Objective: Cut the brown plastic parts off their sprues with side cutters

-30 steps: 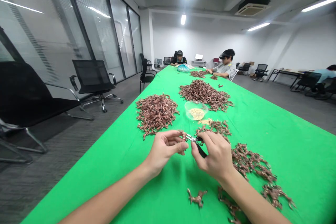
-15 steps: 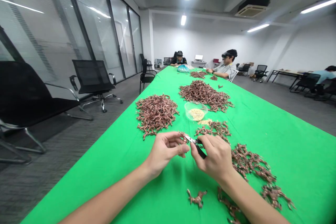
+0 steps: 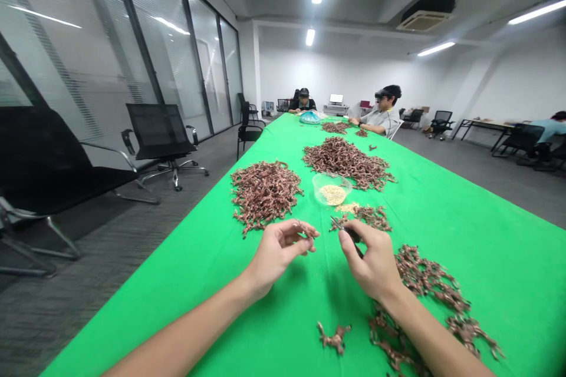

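1. Okay, closest in: a single branched copper-coloured casting [image 3: 333, 337] lies near the front edge of the green-covered tabletop [image 3: 499, 247], with a looser scatter of castings [image 3: 389, 341] to its right.
2. My left hand [image 3: 280, 256] is curled, fingertips [image 3: 309, 233] closed on a small copper-coloured piece [image 3: 304, 228]. Detail too small to make out.
3. My right hand [image 3: 369, 262] is closed around black-handled snips [image 3: 352, 235], metal tips angled up-left, just apart from that piece. Can't see anything between the tips.
4. Just past the tips sits a low heap [image 3: 365, 218]; a longer heap [image 3: 427, 277] runs toward the right edge.
5. Mid-table: clear bowl [image 3: 332, 188] of pale granules [image 3: 332, 194], between two big heaps [image 3: 265, 195] [image 3: 347, 162].
6. Far end: small heap [image 3: 335, 127], blue bag [image 3: 309, 118], a person [image 3: 380, 115] seated at the right edge.
7. Status: heaps remain large, bowl partly filled. Can't tell worked pieces from unworked.
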